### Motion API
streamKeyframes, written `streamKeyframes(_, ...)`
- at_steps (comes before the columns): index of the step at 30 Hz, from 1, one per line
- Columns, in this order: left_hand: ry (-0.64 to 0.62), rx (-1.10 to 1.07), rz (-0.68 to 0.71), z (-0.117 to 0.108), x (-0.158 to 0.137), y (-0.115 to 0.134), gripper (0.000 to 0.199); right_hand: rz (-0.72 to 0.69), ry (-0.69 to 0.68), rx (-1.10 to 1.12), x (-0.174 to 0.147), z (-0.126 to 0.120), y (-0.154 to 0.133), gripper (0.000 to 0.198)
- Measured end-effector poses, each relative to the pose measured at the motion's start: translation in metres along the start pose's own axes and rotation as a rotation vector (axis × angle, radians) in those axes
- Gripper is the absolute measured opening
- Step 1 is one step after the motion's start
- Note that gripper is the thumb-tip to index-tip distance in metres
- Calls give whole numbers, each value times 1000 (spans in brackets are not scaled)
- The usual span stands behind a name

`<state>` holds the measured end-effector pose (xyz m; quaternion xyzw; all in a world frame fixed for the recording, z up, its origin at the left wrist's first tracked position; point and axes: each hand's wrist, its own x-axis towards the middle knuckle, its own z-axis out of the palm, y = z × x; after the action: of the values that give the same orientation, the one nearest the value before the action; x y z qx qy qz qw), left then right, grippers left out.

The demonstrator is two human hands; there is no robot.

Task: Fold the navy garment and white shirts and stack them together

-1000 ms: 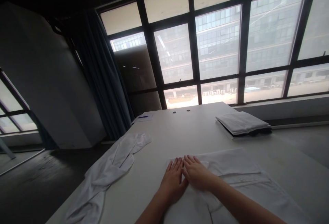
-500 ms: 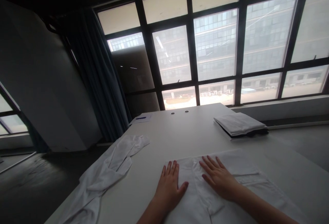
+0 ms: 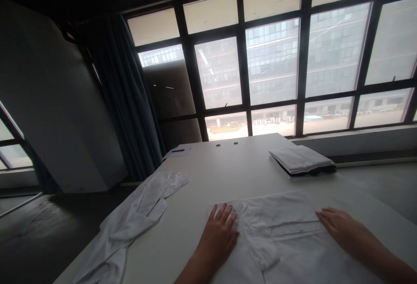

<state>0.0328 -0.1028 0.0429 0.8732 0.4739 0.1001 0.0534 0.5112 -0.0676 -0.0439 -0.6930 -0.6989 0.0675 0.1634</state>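
Note:
A white cloth garment [image 3: 289,249] lies on the table in front of me, with creases and a bunched fold running down its middle. Resting on its left side is my left hand [image 3: 220,232], open, palm down, with the fingers slightly bent. My right hand [image 3: 342,229] touches the garment's right side, near the end of a long straight fold. Its fingers are stretched out close together over the cloth, and its thumb is hidden. To the left, another white garment [image 3: 137,219] lies loosely crumpled along the table's edge.
A folded stack of white and dark cloth [image 3: 301,160] sits at the right edge of the white table [image 3: 208,166]. Farther off are paper with a blue pen [image 3: 178,150] and two round table inserts. Large windows and a dark curtain [image 3: 127,97] stand beyond.
My right hand has moved from the garment's middle to its right side, its fingers now closer together. My left hand has shifted slightly right and its fingers have bent. The bunched fold is uncovered.

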Motion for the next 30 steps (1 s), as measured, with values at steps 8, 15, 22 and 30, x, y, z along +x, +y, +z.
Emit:
streamKeyframes(8, -226, -188, 265, -4, -5, 31, 83, 177, 57, -70, -6, -3, -19, 51)
streamKeyframes(15, -243, -233, 244, -3, -2, 28, 86, 259, 14, -94, -8, -8, -44, 45)
streamKeyframes(22, -242, -239, 242, -6, -3, 29, 85, 125, 101, 148, 0, -6, -37, 44)
streamKeyframes(30, -251, -232, 242, -5, -2, 28, 85, 77, 189, 299, 4, -1, -29, 44)
